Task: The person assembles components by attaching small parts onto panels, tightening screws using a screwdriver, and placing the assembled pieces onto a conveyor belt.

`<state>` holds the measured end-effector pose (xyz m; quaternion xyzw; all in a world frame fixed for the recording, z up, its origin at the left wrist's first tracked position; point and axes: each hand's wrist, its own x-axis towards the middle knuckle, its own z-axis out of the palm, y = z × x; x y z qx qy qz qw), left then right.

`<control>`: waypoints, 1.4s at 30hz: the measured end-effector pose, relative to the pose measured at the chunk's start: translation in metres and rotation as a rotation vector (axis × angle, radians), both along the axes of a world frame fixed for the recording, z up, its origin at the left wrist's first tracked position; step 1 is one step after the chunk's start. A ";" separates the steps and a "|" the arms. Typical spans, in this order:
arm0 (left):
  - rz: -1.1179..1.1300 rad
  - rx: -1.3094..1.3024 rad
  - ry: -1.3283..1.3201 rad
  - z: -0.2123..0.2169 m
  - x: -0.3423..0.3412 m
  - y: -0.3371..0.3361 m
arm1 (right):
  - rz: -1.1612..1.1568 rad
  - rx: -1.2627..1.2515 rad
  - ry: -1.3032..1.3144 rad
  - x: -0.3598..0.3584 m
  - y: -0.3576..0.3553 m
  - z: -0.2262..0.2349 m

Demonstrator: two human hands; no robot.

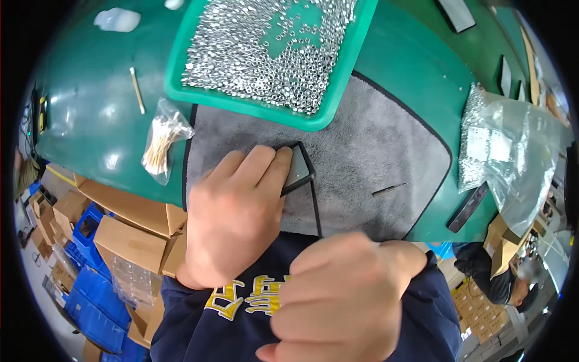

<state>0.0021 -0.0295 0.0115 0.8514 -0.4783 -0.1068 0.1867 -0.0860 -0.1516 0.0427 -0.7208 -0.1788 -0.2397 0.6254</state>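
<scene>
My left hand [235,208] bends its fingers over a small flat block with a black rim and pale grey face [298,169], pressing or holding it on the grey cloth mat [356,151]. From the block's near corner a thin black strip [316,208] runs toward my body. My right hand [341,295] is raised in front of my chest, fingers curled into a fist and slightly blurred; whatever it may hold is hidden. A thin dark pointed tool [389,189] lies on the mat to the right.
A green tray [253,108] of small shiny metal nuts overlaps the mat's far edge. At left are a bag of cotton swabs [161,142] and a loose swab [137,90]. At right are a clear bag of metal parts [482,148] and a dark bar [467,208]. Cardboard boxes [129,241] stand lower left.
</scene>
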 end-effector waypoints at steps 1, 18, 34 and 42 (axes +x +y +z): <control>0.007 -0.006 0.006 -0.004 0.000 0.003 | 0.031 -0.011 -0.019 0.000 -0.008 -0.001; -0.045 -0.019 -0.084 -0.005 0.005 0.007 | -1.149 -0.088 0.263 0.004 -0.124 -0.031; -0.040 -0.134 -0.179 -0.003 0.003 0.004 | 0.222 0.256 -0.206 -0.014 -0.159 0.140; -0.033 -0.130 -0.247 -0.013 0.001 0.016 | 0.604 -0.053 -0.244 0.051 -0.070 0.125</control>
